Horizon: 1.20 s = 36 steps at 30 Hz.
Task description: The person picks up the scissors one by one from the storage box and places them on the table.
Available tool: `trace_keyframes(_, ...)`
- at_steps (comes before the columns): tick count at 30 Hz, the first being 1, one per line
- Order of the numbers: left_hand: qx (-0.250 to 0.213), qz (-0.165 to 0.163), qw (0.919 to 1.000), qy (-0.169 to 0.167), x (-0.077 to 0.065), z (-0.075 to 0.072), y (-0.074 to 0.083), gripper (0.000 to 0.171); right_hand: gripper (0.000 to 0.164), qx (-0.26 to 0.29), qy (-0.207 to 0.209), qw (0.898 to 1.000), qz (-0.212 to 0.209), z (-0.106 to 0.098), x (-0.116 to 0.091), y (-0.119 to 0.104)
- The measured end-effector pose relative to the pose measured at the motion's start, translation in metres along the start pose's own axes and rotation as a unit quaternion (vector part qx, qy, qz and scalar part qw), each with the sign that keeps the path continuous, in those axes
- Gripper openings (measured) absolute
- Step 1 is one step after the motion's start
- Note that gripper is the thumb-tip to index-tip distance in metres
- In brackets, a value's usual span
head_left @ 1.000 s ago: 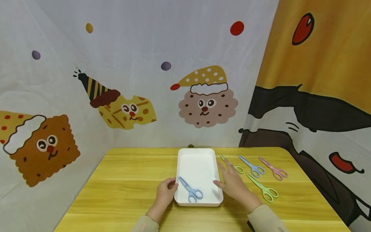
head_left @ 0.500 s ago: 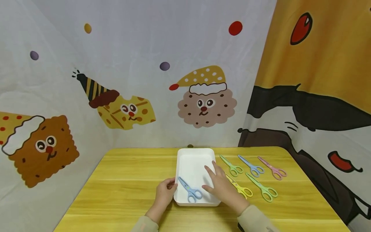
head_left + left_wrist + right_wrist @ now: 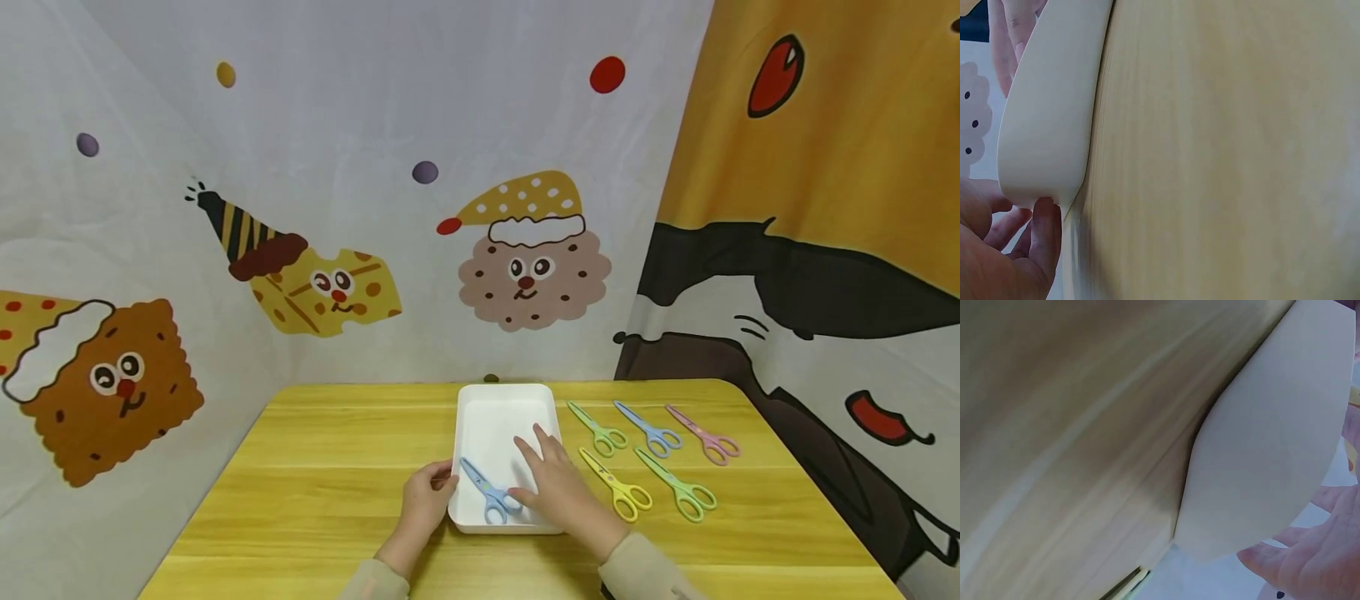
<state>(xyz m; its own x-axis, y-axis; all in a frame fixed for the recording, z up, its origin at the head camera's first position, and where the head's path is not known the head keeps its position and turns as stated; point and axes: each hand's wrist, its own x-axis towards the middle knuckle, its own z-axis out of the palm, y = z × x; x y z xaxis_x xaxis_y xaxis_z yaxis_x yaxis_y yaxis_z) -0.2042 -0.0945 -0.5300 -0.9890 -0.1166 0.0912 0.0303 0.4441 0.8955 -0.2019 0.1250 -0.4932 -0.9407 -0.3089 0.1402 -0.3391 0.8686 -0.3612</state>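
A white tray (image 3: 504, 417) stands on the table with blue scissors (image 3: 489, 490) lying in its near left part. My left hand (image 3: 426, 502) holds the tray's left side, thumb by the rim and fingers curled against the wall. In the left wrist view, those fingertips (image 3: 1045, 209) touch the tray's wall. Over the tray's right side, my right hand (image 3: 561, 483) reaches with spread fingers, palm down. Its thumb is close to the scissors' handle and partly covers it; whether they touch I cannot tell. Nothing is held in it.
Right of the tray lie green scissors (image 3: 598, 428), another blue pair (image 3: 649, 432), pink scissors (image 3: 703, 435), yellow scissors (image 3: 617, 485) and a second green pair (image 3: 677, 485). The wooden table (image 3: 322, 467) ends at a printed cloth (image 3: 360, 125).
My right hand has moved left from beside the scissors on the right to over the tray, near the blue scissors. The yellow scissors are uncovered. My left hand stays at the tray.
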Motion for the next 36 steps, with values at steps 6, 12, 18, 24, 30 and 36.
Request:
trace_keyframes(6,-0.002,-0.002,1.0,-0.002,0.002,0.001,-0.001,0.025,0.075,0.014,-0.004,1.0,-0.012,0.003,0.0,-0.006)
trace_keyframes(12,-0.002,-0.003,1.0,-0.003,0.002,0.001,-0.002,0.025,0.074,0.021,-0.006,1.0,-0.017,0.005,0.002,-0.012)
trace_keyframes(18,-0.003,-0.002,1.0,-0.005,0.002,0.0,-0.002,0.025,0.074,0.025,-0.031,0.999,-0.009,0.007,0.001,-0.02)
trace_keyframes(24,-0.004,0.008,0.9999,-0.006,0.001,0.0,-0.003,0.025,0.075,0.017,-0.039,0.999,0.001,0.011,0.002,-0.028)
trace_keyframes(30,-0.003,0.01,0.9999,-0.006,0.001,0.0,-0.003,0.025,0.074,0.008,-0.039,0.999,0.013,0.018,0.003,-0.035)
trace_keyframes(36,-0.005,0.009,0.9999,-0.008,0.001,0.0,-0.003,0.025,0.075,0.002,-0.043,0.999,0.02,0.021,0.003,-0.04)
